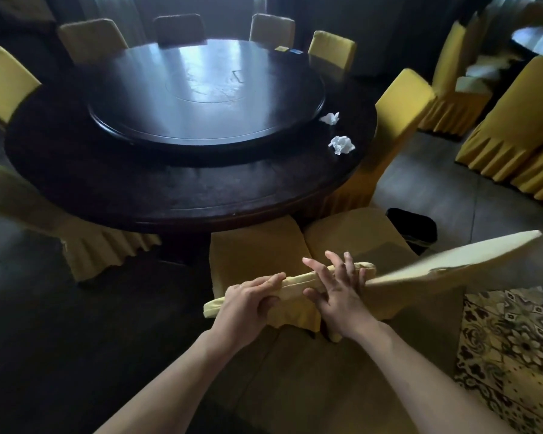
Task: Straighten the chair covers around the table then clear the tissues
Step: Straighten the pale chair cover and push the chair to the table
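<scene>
Round table (113,183); two tissues (341,145)

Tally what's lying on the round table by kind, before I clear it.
Crumpled white tissues: 2, one by the turntable, one nearer the table edge.
Small flat items at the far edge, too small to identify: 2.
Total: 4

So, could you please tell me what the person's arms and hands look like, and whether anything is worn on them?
Both forearms are bare as far as the picture shows. The left hand and right hand wear no gloves; no rings, watch or bracelet are visible.
</scene>
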